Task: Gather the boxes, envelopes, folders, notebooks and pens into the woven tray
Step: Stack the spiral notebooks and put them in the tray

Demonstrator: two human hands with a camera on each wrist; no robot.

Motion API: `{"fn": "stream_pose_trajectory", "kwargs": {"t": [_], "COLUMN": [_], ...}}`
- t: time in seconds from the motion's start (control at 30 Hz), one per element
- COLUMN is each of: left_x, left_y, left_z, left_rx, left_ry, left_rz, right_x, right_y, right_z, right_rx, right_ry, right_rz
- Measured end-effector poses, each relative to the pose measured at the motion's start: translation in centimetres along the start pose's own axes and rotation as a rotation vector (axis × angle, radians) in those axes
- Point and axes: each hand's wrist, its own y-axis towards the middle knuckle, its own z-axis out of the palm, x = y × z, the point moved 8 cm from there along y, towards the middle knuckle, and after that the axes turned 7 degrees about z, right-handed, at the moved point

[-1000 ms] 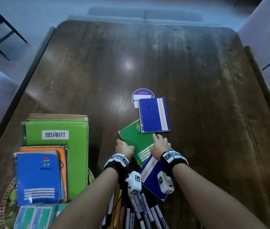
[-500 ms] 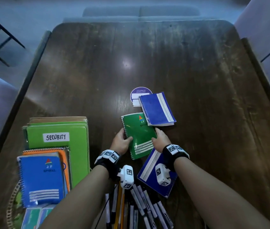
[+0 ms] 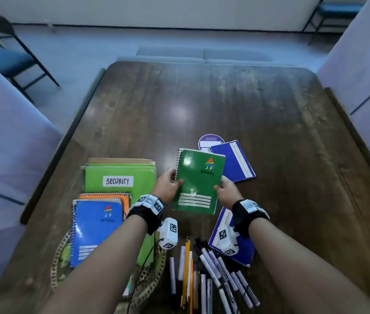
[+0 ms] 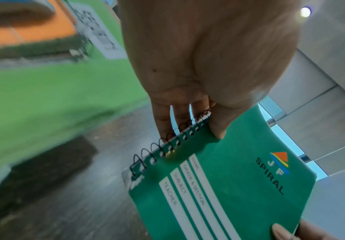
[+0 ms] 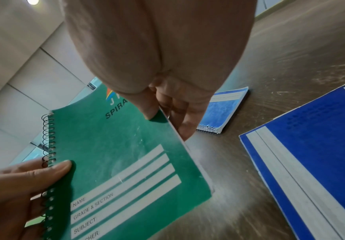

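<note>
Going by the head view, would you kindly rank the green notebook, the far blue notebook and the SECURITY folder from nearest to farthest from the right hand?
1. green notebook: gripped by the right hand.
2. far blue notebook: just beyond, on the table.
3. SECURITY folder: far left, in the tray stack.

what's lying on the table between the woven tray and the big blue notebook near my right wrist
A loose bunch of pens and markers lies between the woven tray and the blue notebook; the head view shows it.

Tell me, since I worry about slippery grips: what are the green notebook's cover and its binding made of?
The green notebook cover looks like coated card: it shows glare spots and fine scuffs. Its binding seems to be thin dark wire, coiled through punched holes. Both hands pinch its side edges.
</note>
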Motion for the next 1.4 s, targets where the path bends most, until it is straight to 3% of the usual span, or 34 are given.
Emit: {"fn": "stream_pose_trajectory", "kwargs": {"t": [0.4, 0.7, 1.0, 1.13, 1.23, 1.4], "left_x": [5.1, 12.8, 17.2, 18.7, 19.2, 19.0], "left_y": [-7.5, -13.2, -16.0, -17.3, -17.4, -16.9], "left_z": [-13.1, -21.7, -23.6, -24.1, -24.0, -23.5], "left_rx": [0.01, -0.032, -0.15, -0.281, -0.221, -0.087], "left_ry": [-0.098, 0.157, 0.465, 0.41, 0.452, 0.561], "left_rz": [-0.071, -0.184, -0.311, -0.404, -0.432, -0.377], "right_x": [7.3, 7.3, 6.3, 6.2, 6.5, 7.1], "right_y": [-6.8, -8.0, -9.4, -9.1, -8.7, -8.9], "right_z": [11.4, 24.3, 29.6, 30.0, 29.8, 30.0], "right_rx": [0.068, 0.215, 0.222, 0.178, 0.103, -0.01], "right_ry": [0.059, -0.122, -0.325, -0.339, -0.36, -0.584], "right_rz": [-0.089, -0.098, -0.012, 0.007, -0.006, -0.05]}}
